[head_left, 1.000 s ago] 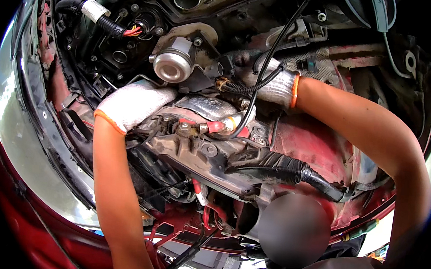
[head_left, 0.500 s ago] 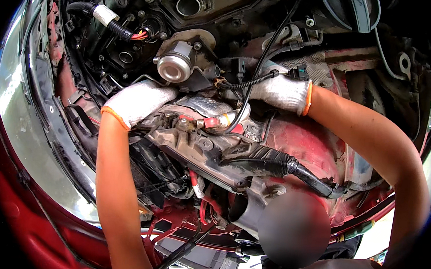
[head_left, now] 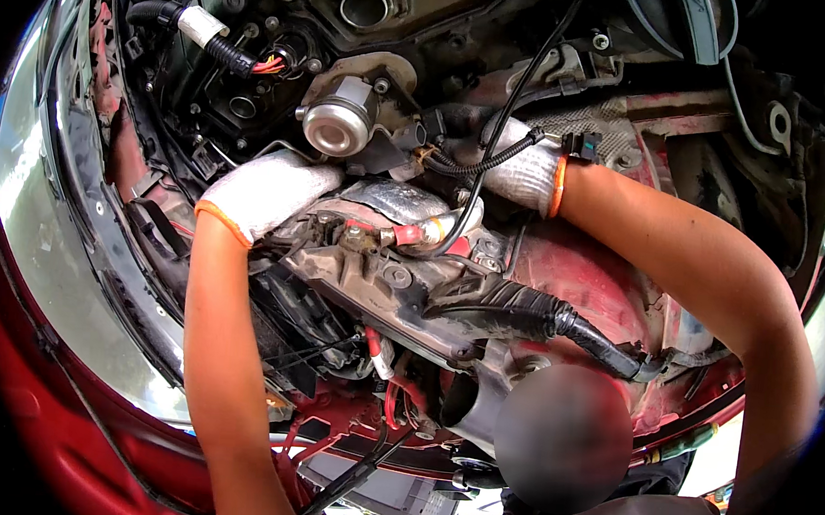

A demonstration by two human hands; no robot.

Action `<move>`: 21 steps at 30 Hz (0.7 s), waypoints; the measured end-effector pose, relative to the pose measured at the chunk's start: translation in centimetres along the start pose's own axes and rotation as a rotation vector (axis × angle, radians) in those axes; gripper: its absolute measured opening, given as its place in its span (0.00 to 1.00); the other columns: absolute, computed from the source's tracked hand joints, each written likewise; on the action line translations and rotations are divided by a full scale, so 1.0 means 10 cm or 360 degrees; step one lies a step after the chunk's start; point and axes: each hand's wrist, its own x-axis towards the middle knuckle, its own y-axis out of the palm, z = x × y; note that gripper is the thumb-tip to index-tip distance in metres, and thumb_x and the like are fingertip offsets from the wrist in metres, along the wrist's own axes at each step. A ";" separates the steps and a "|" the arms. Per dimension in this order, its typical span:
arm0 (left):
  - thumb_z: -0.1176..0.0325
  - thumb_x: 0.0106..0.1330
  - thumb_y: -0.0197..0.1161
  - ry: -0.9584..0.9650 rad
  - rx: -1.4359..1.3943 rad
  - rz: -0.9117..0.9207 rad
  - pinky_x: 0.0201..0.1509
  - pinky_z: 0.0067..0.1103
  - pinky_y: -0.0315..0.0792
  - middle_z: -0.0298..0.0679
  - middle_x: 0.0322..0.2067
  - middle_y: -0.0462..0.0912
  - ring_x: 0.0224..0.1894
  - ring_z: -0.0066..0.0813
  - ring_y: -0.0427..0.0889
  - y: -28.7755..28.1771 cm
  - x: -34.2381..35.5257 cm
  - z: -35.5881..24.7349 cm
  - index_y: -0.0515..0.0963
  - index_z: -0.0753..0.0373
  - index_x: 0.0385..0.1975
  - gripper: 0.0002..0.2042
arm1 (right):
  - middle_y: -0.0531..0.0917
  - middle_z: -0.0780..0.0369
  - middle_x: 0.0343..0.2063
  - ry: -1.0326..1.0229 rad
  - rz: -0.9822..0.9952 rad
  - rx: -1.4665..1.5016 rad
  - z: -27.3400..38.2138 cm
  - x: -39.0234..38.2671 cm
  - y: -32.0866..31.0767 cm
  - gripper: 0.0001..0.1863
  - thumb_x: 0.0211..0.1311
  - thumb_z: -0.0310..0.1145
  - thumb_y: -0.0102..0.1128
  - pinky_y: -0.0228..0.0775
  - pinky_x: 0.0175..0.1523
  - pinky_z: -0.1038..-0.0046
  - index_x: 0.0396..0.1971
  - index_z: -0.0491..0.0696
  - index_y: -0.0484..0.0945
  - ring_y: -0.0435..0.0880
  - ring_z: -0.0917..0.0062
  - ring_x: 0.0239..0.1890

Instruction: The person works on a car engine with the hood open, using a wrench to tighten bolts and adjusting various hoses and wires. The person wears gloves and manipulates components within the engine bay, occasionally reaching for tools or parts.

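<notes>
Both my hands wear white knit gloves with orange cuffs and reach down into a car's engine bay. My left hand (head_left: pixel 270 192) is at the left, its fingers out of sight beneath the silver round-capped metal part (head_left: pixel 337 125). To the right of that part, my right hand (head_left: pixel 522 167) reaches in behind a black corrugated cable sleeve (head_left: pixel 494 159), its fingers hidden too. A thin black cable (head_left: pixel 509 103) crosses in front of the right glove. Between the hands lies a crinkled silver heat shield (head_left: pixel 392 200). What either hand touches down there cannot be seen.
Nearer me run a dirty metal bracket (head_left: pixel 355 268) and a taped black wiring harness (head_left: pixel 523 310). A red cable end (head_left: pixel 409 234) sits beside the bracket. Far left, a connector with bare coloured wires (head_left: pixel 268 66) stands loose. The headlight (head_left: pixel 55 226) lines the left edge.
My right hand has shifted left and slightly deeper toward the silver part, its cuff moving with it. My left hand stays almost still.
</notes>
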 end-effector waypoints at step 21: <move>0.60 0.71 0.49 -0.0102 -0.0003 0.0102 0.56 0.36 0.75 0.52 0.46 0.83 0.52 0.51 0.82 -0.12 0.06 -0.11 0.80 0.57 0.48 0.15 | 0.86 0.61 0.36 0.0181 0.0007 -0.0005 0.27 -0.09 -0.12 0.18 0.79 0.41 0.45 0.74 0.43 0.70 0.50 0.46 0.80 0.81 0.77 0.36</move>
